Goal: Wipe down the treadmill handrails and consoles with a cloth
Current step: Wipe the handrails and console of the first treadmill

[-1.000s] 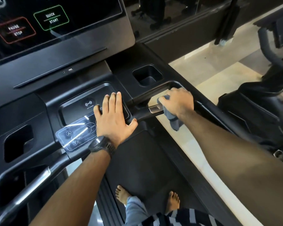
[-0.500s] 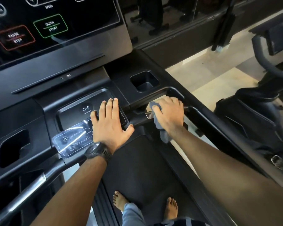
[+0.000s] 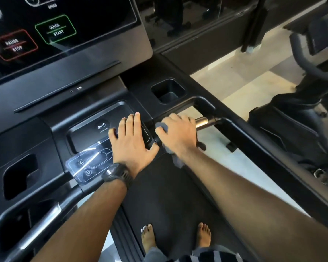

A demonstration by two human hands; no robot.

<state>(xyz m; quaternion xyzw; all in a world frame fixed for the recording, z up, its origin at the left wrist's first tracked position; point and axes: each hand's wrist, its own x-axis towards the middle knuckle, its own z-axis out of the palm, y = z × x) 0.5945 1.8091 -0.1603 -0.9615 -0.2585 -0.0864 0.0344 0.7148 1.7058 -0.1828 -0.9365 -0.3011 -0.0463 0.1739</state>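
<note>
The right hand [image 3: 178, 132], clamping the cloth [image 3: 164, 127] around the handrail [image 3: 215, 120], is sliding toward frame centre, exposing the metal section [image 3: 201, 122], probably wiped. The left hand [image 3: 130, 142] is resting flat on the console [image 3: 95, 114].

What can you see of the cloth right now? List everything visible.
The cloth is grey and looks like soft, thin fabric, crumpled rather than folded. Most of it is hidden under the right hand, which grips it against the handrail, next to the bar's silver section. A bunched bit shows by the thumb, and a loose tail hangs below the wrist, above the treadmill belt. Only the hand and the bar appear to touch it. No print or label shows.
</note>
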